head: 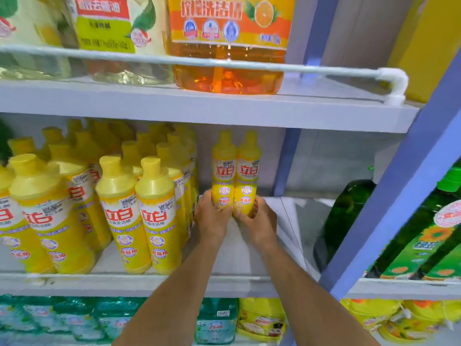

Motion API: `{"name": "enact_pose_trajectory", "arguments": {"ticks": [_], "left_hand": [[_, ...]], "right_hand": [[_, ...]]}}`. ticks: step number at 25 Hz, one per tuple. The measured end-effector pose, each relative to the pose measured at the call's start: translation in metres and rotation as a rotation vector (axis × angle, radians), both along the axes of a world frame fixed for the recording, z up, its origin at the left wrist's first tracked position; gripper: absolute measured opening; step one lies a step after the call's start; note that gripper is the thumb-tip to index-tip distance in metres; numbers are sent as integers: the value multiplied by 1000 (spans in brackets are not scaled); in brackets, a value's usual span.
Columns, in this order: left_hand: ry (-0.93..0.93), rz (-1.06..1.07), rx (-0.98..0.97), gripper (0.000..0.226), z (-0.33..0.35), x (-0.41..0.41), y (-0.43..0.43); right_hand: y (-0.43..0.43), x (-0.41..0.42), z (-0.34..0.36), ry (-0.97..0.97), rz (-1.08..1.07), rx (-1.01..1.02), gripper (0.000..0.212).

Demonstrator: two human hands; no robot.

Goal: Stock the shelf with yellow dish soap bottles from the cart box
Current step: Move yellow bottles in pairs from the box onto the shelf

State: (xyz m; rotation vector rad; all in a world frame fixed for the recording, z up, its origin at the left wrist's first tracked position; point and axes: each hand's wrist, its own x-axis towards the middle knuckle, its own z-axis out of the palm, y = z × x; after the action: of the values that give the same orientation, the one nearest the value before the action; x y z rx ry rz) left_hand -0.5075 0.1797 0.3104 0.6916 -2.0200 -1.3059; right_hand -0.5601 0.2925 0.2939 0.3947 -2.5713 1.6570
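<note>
Two yellow dish soap bottles stand upright side by side deep on the middle shelf (pixel 249 280). My left hand (pixel 212 216) grips the base of the left bottle (pixel 223 168). My right hand (pixel 257 218) grips the base of the right bottle (pixel 248 168). To their left, several matching yellow bottles (pixel 154 211) fill the shelf in rows from front to back. The cart box is out of view.
A big orange detergent jug (pixel 228 43) and refill pouches sit on the shelf above behind a white rail (pixel 299 68). A blue upright post (pixel 399 191) bounds the right side; green bottles (pixel 424 236) stand beyond it. Teal and yellow packs fill the lower shelf.
</note>
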Motion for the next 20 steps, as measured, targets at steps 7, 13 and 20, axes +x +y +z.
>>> {"name": "enact_pose_trajectory", "arguments": {"ticks": [7,13,20], "left_hand": [[25,69,13,47,-27,-30,-16],[18,60,54,55,-27,-44,-22],[24,59,47,55,-29,-49,-25]], "right_hand": [[-11,-33,1,-56,4,-7,57],[-16,-41,4,-62,31,-46,57],[-17,-39,5,-47,11,-48,59]]}}
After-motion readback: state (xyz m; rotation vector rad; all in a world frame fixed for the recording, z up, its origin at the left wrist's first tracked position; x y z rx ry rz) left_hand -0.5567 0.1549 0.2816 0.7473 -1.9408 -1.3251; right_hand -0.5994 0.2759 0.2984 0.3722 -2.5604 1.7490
